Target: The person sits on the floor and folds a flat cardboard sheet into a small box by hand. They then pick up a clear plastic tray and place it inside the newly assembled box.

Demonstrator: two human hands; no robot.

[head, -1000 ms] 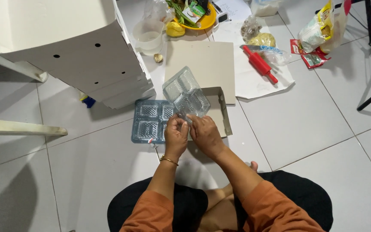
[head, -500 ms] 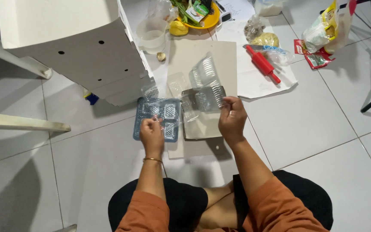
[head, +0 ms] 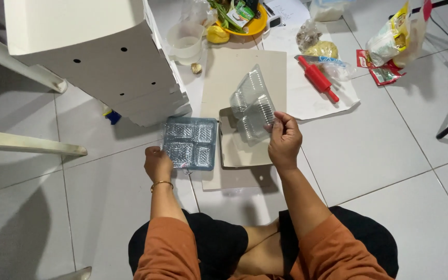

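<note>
My right hand [head: 284,141] lifts a clear plastic clamshell pack [head: 252,105]; my left hand [head: 157,163] holds a bluish compartment tray [head: 190,143]. A yellow-red snack bag [head: 396,39] lies far right on the floor.

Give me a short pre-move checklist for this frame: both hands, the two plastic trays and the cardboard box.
1. Right hand pinches the clear plastic tray at its edge: ok.
2. Left hand holds the blue compartment tray by its near corner: ok.
3. The two trays are apart: ok.
4. Open cardboard box lies flat under the clear tray: ok.
5. Box interior free of items: cannot tell.
6. Red rolling pin is away from both hands: ok.
</note>
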